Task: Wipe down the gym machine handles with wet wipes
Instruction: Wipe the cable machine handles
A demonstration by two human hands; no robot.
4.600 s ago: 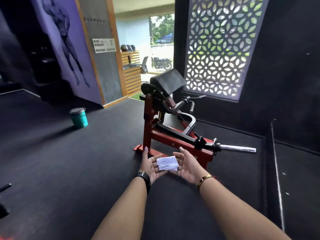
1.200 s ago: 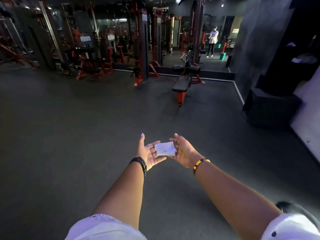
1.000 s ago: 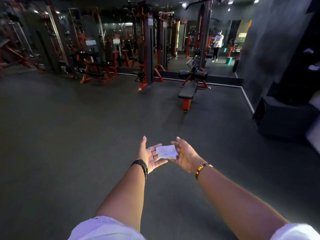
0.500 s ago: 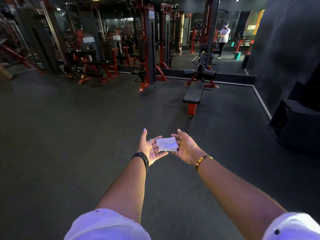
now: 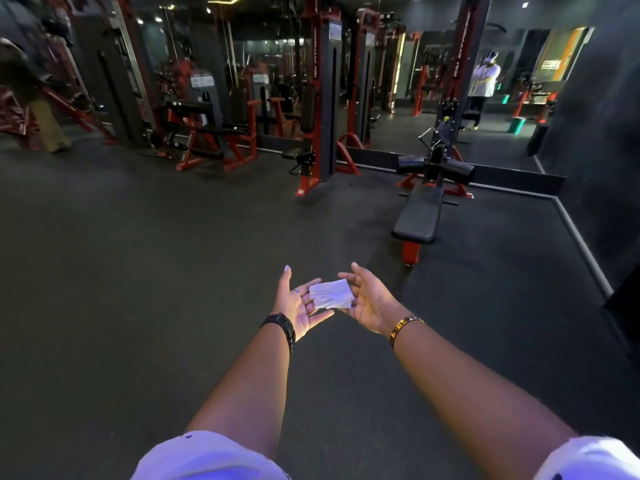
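Left hand (image 5: 298, 308) and right hand (image 5: 372, 304) are both open, palms up, side by side. The wipe (image 5: 330, 295) just lies loose across their fingers, well short of the bench (image 5: 419, 216). I'd pinch it properly and keep it folded before reaching any handle.

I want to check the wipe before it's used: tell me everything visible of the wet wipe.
The wet wipe is white, thin and crinkled, folded into a small rough rectangle. It lies roughly flat on the fingers of the right hand, its left edge touching fingers of the left hand, both palms upturned, held out above the dark floor.
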